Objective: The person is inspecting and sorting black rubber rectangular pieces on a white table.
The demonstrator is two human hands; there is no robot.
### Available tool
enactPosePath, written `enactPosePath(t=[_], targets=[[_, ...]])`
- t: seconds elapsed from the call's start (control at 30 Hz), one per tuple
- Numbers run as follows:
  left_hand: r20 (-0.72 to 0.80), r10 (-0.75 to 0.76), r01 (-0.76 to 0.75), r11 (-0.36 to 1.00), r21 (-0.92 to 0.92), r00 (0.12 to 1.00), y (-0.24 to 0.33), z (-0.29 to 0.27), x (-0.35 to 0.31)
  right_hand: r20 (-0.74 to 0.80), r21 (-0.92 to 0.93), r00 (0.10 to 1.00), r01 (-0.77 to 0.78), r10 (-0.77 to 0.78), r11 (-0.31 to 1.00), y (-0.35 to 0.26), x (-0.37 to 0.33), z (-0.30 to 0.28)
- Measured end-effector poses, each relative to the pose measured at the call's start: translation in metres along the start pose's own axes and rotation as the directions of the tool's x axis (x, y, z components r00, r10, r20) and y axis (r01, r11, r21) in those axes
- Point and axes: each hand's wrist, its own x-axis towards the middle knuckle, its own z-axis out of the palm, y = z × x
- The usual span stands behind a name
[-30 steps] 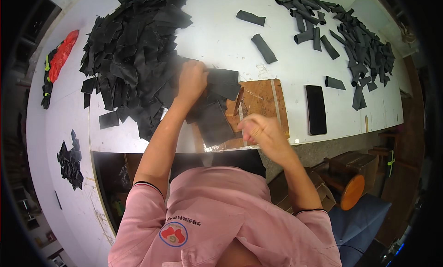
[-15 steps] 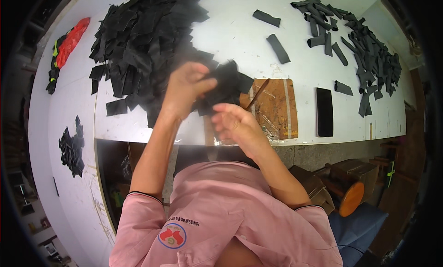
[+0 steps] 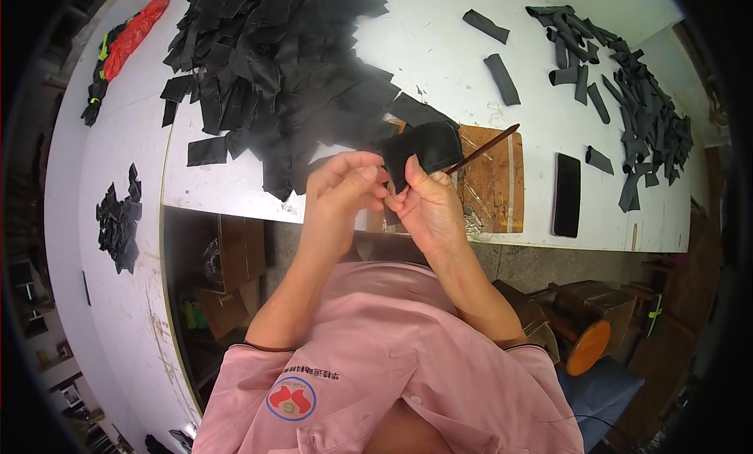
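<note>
In front of my chest, a black fabric piece [image 3: 427, 147] is lifted over the front of the table. My right hand [image 3: 433, 211] is closed on its lower edge, with the thumb up against the cloth. Curled fingers of my left hand [image 3: 339, 195] close at the piece's left edge; the exact pinch is partly hidden. A thin dark brown stick [image 3: 492, 146] slants up and right from behind my right fingers; its lower end is hidden. Below lies a worn brown board [image 3: 498, 183]. A large heap of flat black fabric pieces [image 3: 274, 78] spreads beyond my left hand.
Rolled dark fabric tubes [image 3: 647, 101] are piled at the far right, with two loose tubes [image 3: 502, 79] nearer the middle. A black phone [image 3: 567, 195] lies right of the board. On the left are a red plastic bag [image 3: 137, 38] and a small black heap [image 3: 119, 227].
Both hands have come together lower over the table edge, around the fabric piece. The brown stick has shifted right and tilted flatter. The view has turned slightly.
</note>
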Motion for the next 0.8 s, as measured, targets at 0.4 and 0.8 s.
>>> enactPosePath(t=[0.4,0.8], targets=[[0.050,-0.041,0.038,0.998,0.051,0.998,-0.003,-0.002,0.011,-0.039,0.037,0.999,-0.029,0.031,0.999,-0.001,-0.004,-0.006],[0.077,-0.020,0.020,1.000,0.002,0.997,-0.007,0.005,0.007,0.001,-0.026,1.000,0.022,-0.022,0.999,-0.001,-0.005,-0.004]])
